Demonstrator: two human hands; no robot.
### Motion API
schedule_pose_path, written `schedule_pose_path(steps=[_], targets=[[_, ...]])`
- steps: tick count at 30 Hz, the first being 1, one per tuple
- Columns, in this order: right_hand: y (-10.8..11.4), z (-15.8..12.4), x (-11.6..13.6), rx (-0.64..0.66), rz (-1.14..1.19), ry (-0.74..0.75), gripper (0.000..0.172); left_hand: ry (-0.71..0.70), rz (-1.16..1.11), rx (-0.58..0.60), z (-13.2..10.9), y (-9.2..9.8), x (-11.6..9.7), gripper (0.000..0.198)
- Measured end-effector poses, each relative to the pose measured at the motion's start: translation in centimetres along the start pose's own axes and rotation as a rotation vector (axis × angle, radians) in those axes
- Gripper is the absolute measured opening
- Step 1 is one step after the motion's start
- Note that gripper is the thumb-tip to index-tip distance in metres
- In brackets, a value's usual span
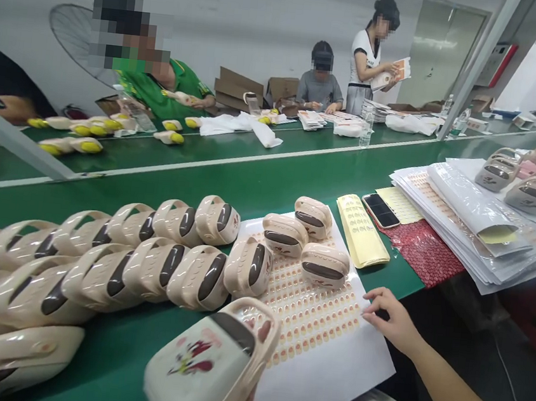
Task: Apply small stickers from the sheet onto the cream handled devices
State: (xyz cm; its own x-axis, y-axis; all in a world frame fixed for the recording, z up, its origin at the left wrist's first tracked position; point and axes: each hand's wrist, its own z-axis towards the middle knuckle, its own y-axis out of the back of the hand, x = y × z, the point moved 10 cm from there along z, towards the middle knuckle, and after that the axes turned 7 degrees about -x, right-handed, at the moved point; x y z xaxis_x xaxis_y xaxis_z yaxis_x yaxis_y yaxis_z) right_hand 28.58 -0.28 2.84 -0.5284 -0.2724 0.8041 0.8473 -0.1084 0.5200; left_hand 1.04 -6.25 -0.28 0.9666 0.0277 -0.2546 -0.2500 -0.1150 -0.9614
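My left hand (260,340) is at the bottom centre, mostly hidden behind a beige plastic case (209,366) with a red cartoon print; a fingertip hooks through its handle, so the hand is closed on it. My right hand (390,315) rests fingertips down on the right edge of a white sticker sheet (316,333) covered in small orange stickers, fingers pinched together at the sheet. Three beige cases (309,243) lie on the far end of the sheet.
Two long rows of beige cases (113,261) lie on the green conveyor belt (251,179) to the left. A yellow sticker strip (362,231), phone (380,210), red packet (423,252) and stacked plastic bags (476,222) are right. Other people work across the belt.
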Motion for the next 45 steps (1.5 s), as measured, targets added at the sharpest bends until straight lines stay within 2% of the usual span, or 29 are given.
schedule_pose_path(steps=[2, 5, 8, 10, 16, 22, 27, 33, 34, 35, 38, 39, 42, 45], targets=[[0.0, 0.6, 1.1, -0.095, 0.252, -0.14, 0.032, -0.037, -0.092, 0.147, 0.6, -1.9, 1.4, 0.061], [-2.4, 0.9, 4.8, -0.155, 0.531, -0.16, 0.038, 0.041, -0.157, 0.271, 1.1, -4.4, 4.3, 0.051], [-5.6, 0.6, 8.2, -0.152, 0.574, -0.094, 0.035, 0.091, -0.157, 0.304, 1.5, -5.8, 5.8, 0.048], [-6.9, 0.3, 9.1, -0.16, 0.523, -0.071, 0.031, 0.116, -0.156, 0.317, 1.6, -6.2, 6.2, 0.047], [-7.8, 0.3, 8.9, -0.198, 0.455, -0.058, 0.024, 0.139, -0.223, 0.328, 1.7, -5.9, 6.3, 0.047], [-7.7, 0.5, 9.5, -0.212, 0.407, -0.005, 0.022, 0.12, -0.234, 0.25, 2.0, -4.9, 6.3, 0.044], [-6.9, 0.3, 11.4, -0.303, 0.263, 0.21, 0.015, 0.14, -0.224, 0.211, 2.2, -4.3, 6.5, 0.043], [-6.9, -0.4, 13.6, -0.333, 0.025, 0.503, 0.007, 0.175, -0.212, 0.213, 2.2, -4.3, 6.8, 0.045], [-6.9, -0.3, 13.3, -0.338, 0.017, 0.494, 0.006, 0.188, -0.205, 0.227, 2.1, -4.4, 6.9, 0.046], [-6.8, 0.0, 12.7, -0.34, 0.035, 0.45, 0.012, 0.203, -0.201, 0.242, 2.0, -4.4, 7.0, 0.047], [-7.8, 1.1, 9.8, -0.248, 0.22, 0.183, 0.05, 0.252, -0.218, 0.273, 1.7, -4.3, 7.4, 0.049], [-8.6, 1.2, 8.9, -0.189, 0.298, 0.092, 0.055, 0.267, -0.229, 0.273, 1.7, -4.1, 7.6, 0.05], [-10.6, 1.0, 7.6, -0.05, 0.478, -0.073, 0.044, 0.293, -0.244, 0.299, 1.6, -3.8, 8.0, 0.053], [-10.3, 1.0, 7.3, -0.049, 0.509, -0.043, 0.035, 0.293, -0.224, 0.327, 1.7, -3.7, 8.0, 0.058]])
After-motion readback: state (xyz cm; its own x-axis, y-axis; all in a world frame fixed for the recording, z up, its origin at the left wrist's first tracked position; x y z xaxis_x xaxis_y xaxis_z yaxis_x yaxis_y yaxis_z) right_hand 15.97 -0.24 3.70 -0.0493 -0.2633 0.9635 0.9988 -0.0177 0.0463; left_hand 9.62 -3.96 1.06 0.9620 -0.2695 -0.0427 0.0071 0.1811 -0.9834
